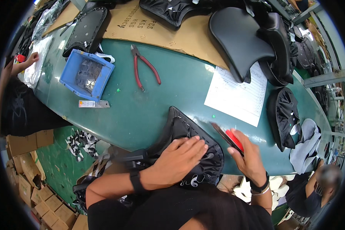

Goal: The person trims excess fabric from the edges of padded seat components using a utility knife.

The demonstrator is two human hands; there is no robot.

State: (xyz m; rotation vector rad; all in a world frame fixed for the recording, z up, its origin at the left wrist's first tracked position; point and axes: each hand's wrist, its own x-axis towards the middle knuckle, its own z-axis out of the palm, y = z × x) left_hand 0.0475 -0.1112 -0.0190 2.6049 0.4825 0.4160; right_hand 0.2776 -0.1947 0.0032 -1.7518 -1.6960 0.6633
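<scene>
A black padded seat cushion (212,151) lies underside up at the table's near edge, against my body. Fastenings run along its rim, and its black lining is gathered. My left hand (184,159) rests flat on that lining with the fingers stretched out, holding nothing. To the right of the cushion, my right hand (249,155) is closed around a red-and-black utility knife (234,140). Its dark tip points up and left, just above the table and beside the cushion's rim; motion blurs it slightly.
On the green table (157,103) are red-handled cutting pliers (137,67), a blue bin (71,86) of metal plates, a small flat case (94,104) and a printed sheet (234,96). More black cushions (234,38) lie on cardboard (161,42). People stand at left and lower right.
</scene>
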